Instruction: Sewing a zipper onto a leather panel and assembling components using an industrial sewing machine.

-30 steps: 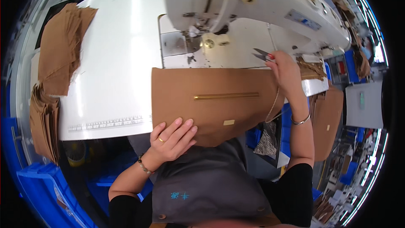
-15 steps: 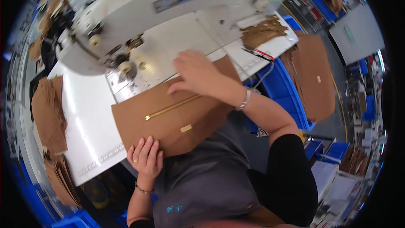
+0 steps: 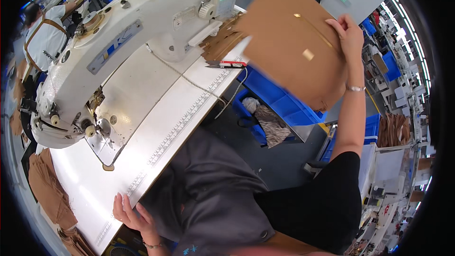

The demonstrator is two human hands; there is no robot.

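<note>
A brown leather-like panel (image 3: 296, 68) with a brass-coloured zipper (image 3: 313, 31) and a small pale tag (image 3: 308, 55) is at the right, over a blue bin (image 3: 289, 104). My right hand (image 3: 350, 35) grips its right edge between thumb and fingers, arm stretched out. Motion blurs the panel's edges slightly. Whatever lies directly beneath it is mostly hidden. My left hand (image 3: 135, 215) rests at the front edge of the white sewing table (image 3: 156, 142), fingers apart and holding nothing. Left of the table's middle stands a white sewing machine (image 3: 137, 23), with no panel at its needle.
Red-handled thread snips (image 3: 226, 64) lie near the table's right end beside brown scraps (image 3: 220, 40). Stacked brown pieces (image 3: 50, 187) sit at the left edge. A cord (image 3: 189, 80) crosses the tabletop. Another person (image 3: 45, 35) sits at the far left.
My right hand has carried the panel from the table up and right, over the blue bin. My left hand has let go of it and lies lower at the table edge. The view has turned right.
</note>
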